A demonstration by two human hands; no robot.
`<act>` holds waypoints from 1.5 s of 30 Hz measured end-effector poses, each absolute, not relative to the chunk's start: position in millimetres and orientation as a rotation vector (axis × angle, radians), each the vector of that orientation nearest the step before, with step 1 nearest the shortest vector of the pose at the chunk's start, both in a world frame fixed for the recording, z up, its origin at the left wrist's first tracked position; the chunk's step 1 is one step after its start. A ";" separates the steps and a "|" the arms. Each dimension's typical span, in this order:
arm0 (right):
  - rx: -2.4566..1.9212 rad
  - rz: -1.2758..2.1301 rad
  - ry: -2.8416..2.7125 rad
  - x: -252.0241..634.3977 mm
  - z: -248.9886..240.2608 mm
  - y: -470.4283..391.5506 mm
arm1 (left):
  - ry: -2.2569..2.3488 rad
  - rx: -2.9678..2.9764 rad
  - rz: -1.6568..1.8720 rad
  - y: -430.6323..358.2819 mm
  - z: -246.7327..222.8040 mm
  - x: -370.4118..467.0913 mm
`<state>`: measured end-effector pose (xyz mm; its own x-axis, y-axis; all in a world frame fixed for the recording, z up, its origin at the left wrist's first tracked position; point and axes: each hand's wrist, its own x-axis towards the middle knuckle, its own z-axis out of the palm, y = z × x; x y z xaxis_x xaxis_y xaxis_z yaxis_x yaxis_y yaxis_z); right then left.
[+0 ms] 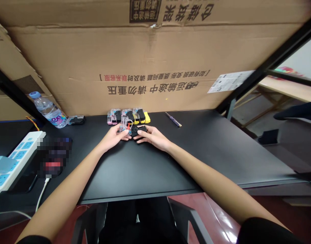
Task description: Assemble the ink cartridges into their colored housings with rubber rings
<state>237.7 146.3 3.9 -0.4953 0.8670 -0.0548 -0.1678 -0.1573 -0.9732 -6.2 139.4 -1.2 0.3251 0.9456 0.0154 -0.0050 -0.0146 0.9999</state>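
Note:
Near the middle of the black table, my left hand [115, 137] is closed on a clear plastic piece [124, 125] with small red and blue parts inside. Beside it, my right hand [152, 137] grips a black piece [138, 130] with a round detail. The two pieces are side by side, almost touching; whether they are joined is too small to tell. Just behind my hands stands a row of small clear and black devices with pink [114, 117] and yellow [141, 116] parts. A thin screwdriver [174, 119] lies to the right of the row.
At the left are a water bottle [50, 110], another clear and black device [76, 120], a white power strip [19, 159] and a blurred-out phone [56, 156] with a white cable. A cardboard sheet [155, 61] stands along the back edge, between black metal posts.

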 end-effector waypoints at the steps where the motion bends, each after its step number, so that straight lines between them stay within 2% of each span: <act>1: -0.841 1.738 -1.364 237.7 3.7 146.4 | 0.952 1.356 0.964 138.9 -1.1 -5.7; 16: -0.876 1.554 -1.517 230.3 1.8 141.4 | 0.943 1.423 0.917 135.0 -4.1 -1.0; 29: -0.844 1.518 -1.295 219.8 -0.1 133.3 | 0.886 1.317 0.980 133.9 -0.9 2.6; 45: -0.921 1.419 -1.290 220.5 -3.4 135.8 | 0.932 1.368 0.938 133.5 -9.4 2.9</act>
<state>220.5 135.8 -3.4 -0.2416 0.9676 0.0735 -0.1652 0.0336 -0.9857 2.9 133.5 -9.4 0.3593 0.9332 0.0072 0.0012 -0.0081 1.0000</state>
